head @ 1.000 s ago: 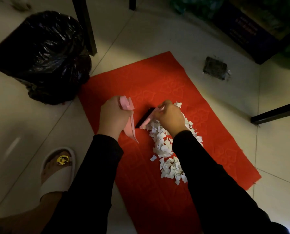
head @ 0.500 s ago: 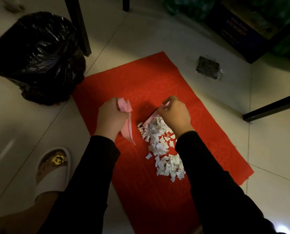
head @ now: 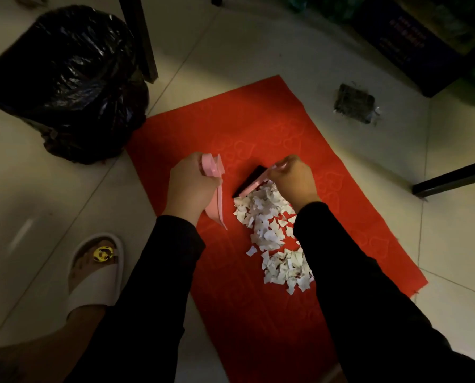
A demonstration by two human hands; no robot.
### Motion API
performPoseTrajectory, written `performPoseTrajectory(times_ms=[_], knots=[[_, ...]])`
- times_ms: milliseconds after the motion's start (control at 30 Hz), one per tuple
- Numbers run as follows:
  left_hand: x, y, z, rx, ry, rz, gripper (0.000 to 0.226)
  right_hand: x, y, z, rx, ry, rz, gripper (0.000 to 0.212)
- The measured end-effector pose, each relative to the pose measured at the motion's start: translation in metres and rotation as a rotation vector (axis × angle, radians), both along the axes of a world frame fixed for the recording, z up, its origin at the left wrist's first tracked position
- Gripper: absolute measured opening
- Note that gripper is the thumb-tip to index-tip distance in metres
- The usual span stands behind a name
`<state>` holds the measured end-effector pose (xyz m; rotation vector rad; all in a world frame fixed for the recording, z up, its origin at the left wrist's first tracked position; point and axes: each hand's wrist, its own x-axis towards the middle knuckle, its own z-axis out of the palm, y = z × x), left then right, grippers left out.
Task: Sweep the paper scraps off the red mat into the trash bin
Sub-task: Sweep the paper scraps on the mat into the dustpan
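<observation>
A red mat (head: 258, 125) with heart patterns lies on the tiled floor. A heap of white paper scraps (head: 269, 230) covers its middle. My left hand (head: 189, 186) grips the handle of a pink dustpan (head: 217, 208), held on edge just left of the scraps. My right hand (head: 293, 179) grips a small pink brush (head: 250, 183) with black bristles, set at the far end of the heap. The trash bin (head: 65, 78), lined with a black bag, stands off the mat's far left corner.
A black furniture leg (head: 139, 37) stands beside the bin and a black bar (head: 451, 175) lies at the right. A dark floor drain (head: 355, 103) sits beyond the mat. My foot in a white slipper (head: 95, 272) rests at lower left. Dark boxes (head: 413, 42) fill the far right.
The brush has pushed the far scraps toward me, bunching the heap tighter. The dustpan in my left hand has stayed beside the pile.
</observation>
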<state>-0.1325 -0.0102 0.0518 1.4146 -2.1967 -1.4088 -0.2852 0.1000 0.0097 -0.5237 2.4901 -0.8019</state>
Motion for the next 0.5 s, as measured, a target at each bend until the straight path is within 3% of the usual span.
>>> performPoseTrajectory(times_ms=[233, 500], knots=[[0.003, 0.003, 0.003, 0.002, -0.008, -0.017, 0.032, 0.016, 0.003, 0.014, -0.089, 0.038, 0.109, 0.013], [0.015, 0.014, 0.004, 0.041, -0.038, -0.036, 0.037, 0.032, 0.016, 0.007, 0.119, 0.068, 0.189, 0.023]])
